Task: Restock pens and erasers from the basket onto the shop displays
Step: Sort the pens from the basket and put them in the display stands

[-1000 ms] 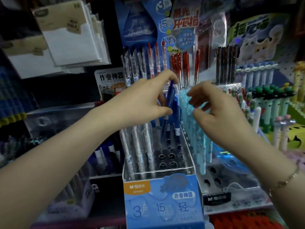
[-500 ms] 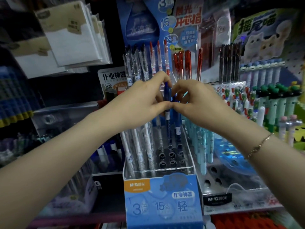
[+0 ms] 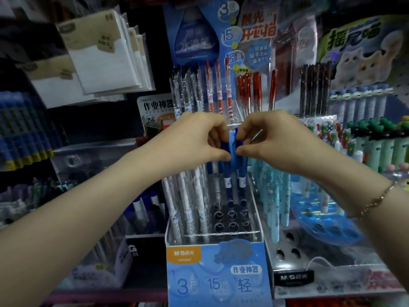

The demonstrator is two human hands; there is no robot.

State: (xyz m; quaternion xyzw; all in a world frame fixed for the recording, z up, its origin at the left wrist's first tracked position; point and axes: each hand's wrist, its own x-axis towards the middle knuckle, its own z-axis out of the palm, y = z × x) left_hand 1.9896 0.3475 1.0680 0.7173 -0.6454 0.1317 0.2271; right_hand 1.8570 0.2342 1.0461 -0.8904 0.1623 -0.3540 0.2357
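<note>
Two dark blue pens stand upright in the clear pen display box [image 3: 212, 237] with the blue front card. My left hand [image 3: 194, 140] pinches the top of the left blue pen [image 3: 226, 173]. My right hand [image 3: 272, 140] pinches the top of the right blue pen [image 3: 240, 171]. The two hands meet thumb to thumb above the box. White patterned pens [image 3: 188, 202] fill the box's left rows, and several holes at the front right are bare. No basket or erasers are in view.
A second clear stand [image 3: 294, 253] with pale blue pens [image 3: 274, 200] sits to the right, beside a blue plastic tray [image 3: 327, 220]. Red and black pens stand in the rear rows. Green-topped pens [image 3: 380, 147] line the far right. Packets of paper [image 3: 106, 54] hang at upper left.
My right hand moved left from the pale blue pens and closed on a blue pen beside my left hand. The pens now stand upright in the box's holes.
</note>
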